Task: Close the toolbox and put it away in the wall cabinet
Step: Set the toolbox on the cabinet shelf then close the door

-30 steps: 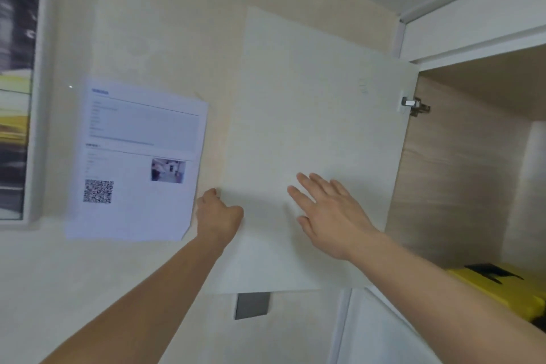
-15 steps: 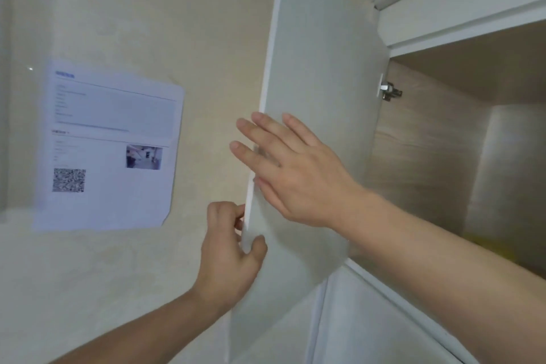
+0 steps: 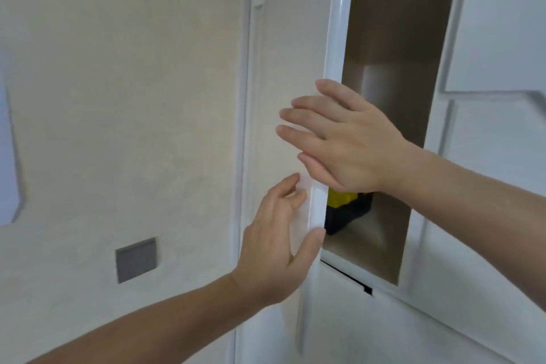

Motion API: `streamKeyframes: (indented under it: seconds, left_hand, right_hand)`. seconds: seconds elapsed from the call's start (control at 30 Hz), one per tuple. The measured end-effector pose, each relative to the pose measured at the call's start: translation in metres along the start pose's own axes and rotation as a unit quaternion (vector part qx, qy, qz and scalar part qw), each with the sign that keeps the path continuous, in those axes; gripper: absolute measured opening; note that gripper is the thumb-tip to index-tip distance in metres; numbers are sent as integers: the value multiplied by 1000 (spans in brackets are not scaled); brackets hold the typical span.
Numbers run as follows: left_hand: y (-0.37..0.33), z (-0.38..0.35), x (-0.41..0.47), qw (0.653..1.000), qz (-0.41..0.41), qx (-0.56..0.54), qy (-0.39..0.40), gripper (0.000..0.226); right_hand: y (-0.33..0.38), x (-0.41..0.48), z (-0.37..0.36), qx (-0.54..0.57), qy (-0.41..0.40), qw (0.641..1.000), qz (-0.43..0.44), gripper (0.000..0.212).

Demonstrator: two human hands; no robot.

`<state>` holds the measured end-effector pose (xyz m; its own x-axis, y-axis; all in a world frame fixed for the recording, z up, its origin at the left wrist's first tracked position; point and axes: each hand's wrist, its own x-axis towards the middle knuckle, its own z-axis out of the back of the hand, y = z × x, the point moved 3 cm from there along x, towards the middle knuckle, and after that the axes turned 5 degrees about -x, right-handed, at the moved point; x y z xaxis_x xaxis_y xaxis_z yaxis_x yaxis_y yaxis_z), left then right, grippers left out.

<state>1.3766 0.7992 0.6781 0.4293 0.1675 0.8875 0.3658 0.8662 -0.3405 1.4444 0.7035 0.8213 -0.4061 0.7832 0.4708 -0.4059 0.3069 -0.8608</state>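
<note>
The wall cabinet point(image 3: 393, 74) stands partly open, and its white door point(image 3: 336, 23) is turned so I see its edge. Inside, on the cabinet floor, sits the yellow and black toolbox point(image 3: 344, 208), mostly hidden behind the door and my right wrist. My right hand point(image 3: 345, 145) reaches across the door's edge with flat, spread fingers on its outer face. My left hand point(image 3: 274, 245) is lower down, fingers apart against the outer face and thumb touching the door's edge. Neither hand holds anything.
A beige wall fills the left side, with a grey square plate point(image 3: 136, 258) on it. White cabinet fronts lie to the right point(image 3: 502, 23) and below point(image 3: 384, 334) the open compartment. A paper sheet point(image 3: 9, 156) shows at the far left edge.
The door has swung from flat against the wall to nearly edge-on. My left hand loosened its grip on the edge. The view has turned right, and the toolbox shows inside.
</note>
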Motion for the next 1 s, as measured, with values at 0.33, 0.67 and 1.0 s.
streamKeyframes:
  seconds: [0.33, 0.67, 1.0]
  left_hand:
    - [35, -80, 65, 957, -243, 142, 74, 72]
    - [45, -163, 99, 908, -235, 275, 212, 98]
    - [45, -177, 110, 915, -206, 254, 237, 101]
  right_hand:
    - [-58, -69, -32, -10, 72, 997, -32, 44]
    - [-94, -128, -78, -88, 180, 979, -42, 41]
    - [-98, -135, -94, -99, 213, 971, -49, 41]
